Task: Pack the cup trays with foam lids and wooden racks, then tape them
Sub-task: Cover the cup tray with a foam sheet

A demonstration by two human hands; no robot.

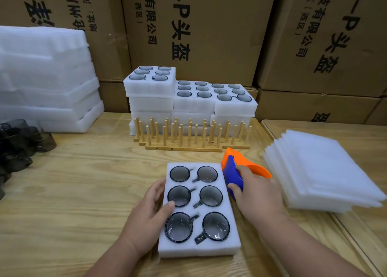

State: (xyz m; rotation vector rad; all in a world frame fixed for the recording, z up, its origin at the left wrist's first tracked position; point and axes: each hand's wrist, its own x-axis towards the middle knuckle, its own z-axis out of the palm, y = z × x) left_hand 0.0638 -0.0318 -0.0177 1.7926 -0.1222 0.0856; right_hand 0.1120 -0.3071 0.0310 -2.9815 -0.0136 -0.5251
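Far left edge of the wooden table (83, 172): a cluster of dark smoky cups (23, 143) lying loose, some on their sides. Behind them a tall pile of white foam blocks (46, 78) against the cardboard boxes (199, 25) that wall off the back. Centre back: stacked foam cup trays (188, 101) already filled with cups, left stack taller than the two to its right. Just in front of those stacks, touching or nearly so, a row of wooden racks (192, 136) with upright pegs. Near centre, close to the person: one white foam cup tray (199, 247) flat on the table, six dark cups seated in its holes in two columns of three, handles in the slots, no lid on it. Left hand (150, 209) rests on the tray's left edge, thumb on the foam top beside the middle-left cup, fingers loosely curved along the side, steadying more than gripping. Right hand (255, 195) just beside the tray's right edge, fingers and thumb curled round a blue and orange tape dispenser (236, 172), which sits at the tray's top right corner; cannot tell if it touches the foam. Far right: a fanned stack of thin foam lids (326, 172), well apart from the tray.
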